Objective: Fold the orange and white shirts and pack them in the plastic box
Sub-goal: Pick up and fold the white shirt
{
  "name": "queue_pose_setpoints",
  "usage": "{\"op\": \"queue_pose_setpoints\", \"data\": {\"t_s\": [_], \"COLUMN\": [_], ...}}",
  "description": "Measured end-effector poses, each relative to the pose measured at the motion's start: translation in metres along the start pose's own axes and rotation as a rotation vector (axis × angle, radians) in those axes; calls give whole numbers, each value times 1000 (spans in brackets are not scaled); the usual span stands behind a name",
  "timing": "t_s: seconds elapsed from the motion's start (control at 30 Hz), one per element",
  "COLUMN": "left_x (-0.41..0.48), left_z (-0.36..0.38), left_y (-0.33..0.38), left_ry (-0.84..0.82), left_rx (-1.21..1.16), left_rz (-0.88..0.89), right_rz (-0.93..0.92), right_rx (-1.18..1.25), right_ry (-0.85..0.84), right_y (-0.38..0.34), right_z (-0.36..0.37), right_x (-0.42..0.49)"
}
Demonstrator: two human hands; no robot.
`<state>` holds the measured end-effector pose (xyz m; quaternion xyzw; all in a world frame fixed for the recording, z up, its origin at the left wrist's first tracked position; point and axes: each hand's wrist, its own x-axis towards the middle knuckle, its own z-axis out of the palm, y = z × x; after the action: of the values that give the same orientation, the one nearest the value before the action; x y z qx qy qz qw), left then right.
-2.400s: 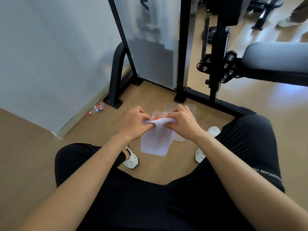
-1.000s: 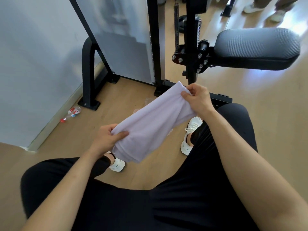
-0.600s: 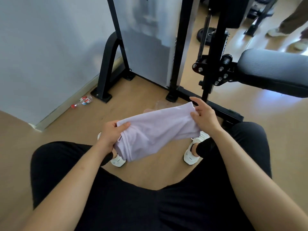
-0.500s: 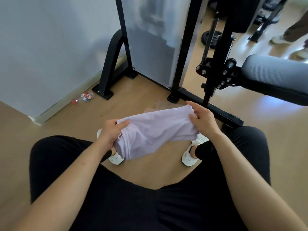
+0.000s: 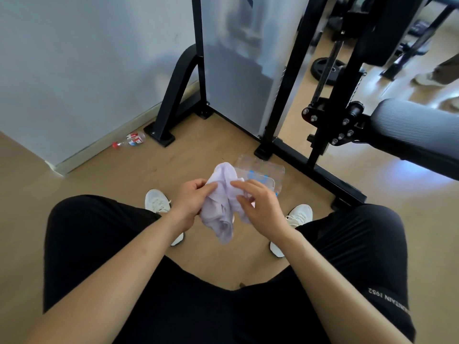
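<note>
The white shirt (image 5: 221,207) hangs bunched and crumpled in the air between my knees. My left hand (image 5: 192,203) grips its left side with thumb and curled fingers. My right hand (image 5: 258,203) touches its right side, with the fingers spread and mostly straight. Beyond my hands, on the wooden floor, lies the clear plastic box (image 5: 263,173) with blue clips; the shirt and my right hand cover part of it. The orange shirt is not visible.
A black gym machine frame (image 5: 298,150) stands right behind the box, with a padded arm (image 5: 417,135) at the right. An empty bottle (image 5: 130,140) lies by the wall. My white shoes (image 5: 157,202) flank the box. Another person's feet are at the far right.
The shirt, stretched wide between both hands half a second ago, is now bunched together. My hands have come close to each other, and the box shows again behind them.
</note>
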<state>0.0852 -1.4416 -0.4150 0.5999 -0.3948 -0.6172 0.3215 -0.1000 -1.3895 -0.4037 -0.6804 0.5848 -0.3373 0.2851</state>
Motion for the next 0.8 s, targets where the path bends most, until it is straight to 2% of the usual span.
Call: {"op": "queue_pose_setpoints", "data": {"t_s": [0.1, 0.23, 0.37, 0.5, 0.6, 0.67, 0.77, 0.8], "left_x": [-5, -7, -3, 1, 3, 1, -2, -4], "left_z": [10, 10, 6, 2, 0, -2, -8, -11], "left_y": [2, 7, 2, 0, 0, 3, 7, 9], "left_ry": [-12, -52, -29, -26, -49, -101, -230, -272], "left_rx": [-93, -189, -93, -30, 39, 81, 134, 144], "left_rz": [-30, -93, -25, 38, 76, 113, 176, 187], "right_rz": [-30, 16, 22, 157, 217, 258, 314, 318], "right_rx": [50, 80, 156, 409, 498, 487, 358, 306], "right_ry": [-29, -76, -98, -77, -100, -36, 156, 174], "right_y": [-6, -10, -9, -10, -9, -8, 3, 9], "right_z": [11, 15, 19, 11, 6, 0, -14, -19], "right_x": [-6, -13, -16, -13, -9, -5, 6, 9]}}
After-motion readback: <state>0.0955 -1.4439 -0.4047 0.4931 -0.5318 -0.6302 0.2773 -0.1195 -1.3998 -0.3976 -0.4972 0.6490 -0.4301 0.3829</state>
